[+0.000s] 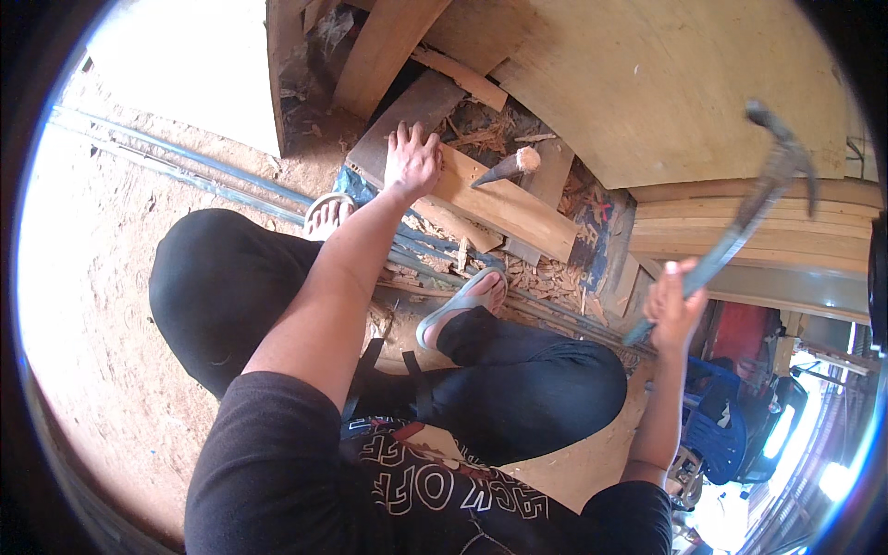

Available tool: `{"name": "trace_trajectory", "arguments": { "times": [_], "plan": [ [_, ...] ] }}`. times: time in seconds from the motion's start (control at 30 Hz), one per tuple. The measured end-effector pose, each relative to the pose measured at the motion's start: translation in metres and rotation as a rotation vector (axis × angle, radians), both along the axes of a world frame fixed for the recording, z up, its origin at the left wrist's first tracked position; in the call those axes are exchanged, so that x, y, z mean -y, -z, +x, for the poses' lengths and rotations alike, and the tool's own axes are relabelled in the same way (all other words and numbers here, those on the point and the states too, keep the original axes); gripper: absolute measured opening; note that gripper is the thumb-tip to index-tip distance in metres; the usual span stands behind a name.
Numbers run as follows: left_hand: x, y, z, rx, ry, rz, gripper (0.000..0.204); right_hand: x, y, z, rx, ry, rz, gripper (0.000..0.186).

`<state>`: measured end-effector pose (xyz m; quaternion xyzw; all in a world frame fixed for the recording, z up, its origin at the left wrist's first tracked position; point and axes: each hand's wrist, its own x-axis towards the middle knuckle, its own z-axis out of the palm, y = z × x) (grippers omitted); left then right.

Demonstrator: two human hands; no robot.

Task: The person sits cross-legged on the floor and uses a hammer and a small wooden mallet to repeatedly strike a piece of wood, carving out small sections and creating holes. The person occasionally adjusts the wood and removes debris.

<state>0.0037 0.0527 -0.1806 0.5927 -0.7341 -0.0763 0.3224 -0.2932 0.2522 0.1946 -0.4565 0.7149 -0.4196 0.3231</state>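
Note:
My left hand (413, 165) holds the left end of a long, pale wooden block (518, 215), its fingers bent over the wood. A chisel (502, 170) stands tilted on the block, to the right of that hand and apart from it. Its handle end looks light and frayed from blows; the narrow tip meets the top of the wood. On the right, my right hand (673, 305) is closed round the blue-grey handle of a claw hammer (740, 222). The hammer is raised in the air, its metal head far up and away from the chisel.
Wood chips (546, 277) lie around the block and between my sandalled feet. A large plywood sheet (666, 83) and stacked boards (740, 227) stand beyond to the right. Metal bars (185, 157) run along the ground at left. A blue plastic chair (717, 425) is at the far right.

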Motion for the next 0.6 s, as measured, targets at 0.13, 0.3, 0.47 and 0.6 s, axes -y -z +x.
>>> {"name": "trace_trajectory", "arguments": {
  "times": [0.13,0.3,0.47,0.6],
  "plan": [
    [-0.001,-0.003,0.001,-0.024,0.002,-0.010,0.030,-0.006,0.071,-0.013,-0.515,-0.271,0.482,0.023],
    [-0.001,-0.005,0.002,-0.003,0.032,0.012,0.033,-0.008,0.046,-0.022,-0.236,-0.107,0.356,0.018],
    [0.000,-0.003,0.002,-0.001,0.033,0.007,0.031,-0.008,-0.031,-0.001,0.045,-0.029,-0.005,0.020],
    [0.002,-0.002,0.001,-0.022,0.030,0.007,0.031,-0.004,-0.013,0.003,0.159,-0.087,-0.155,0.023]
  ]
}}
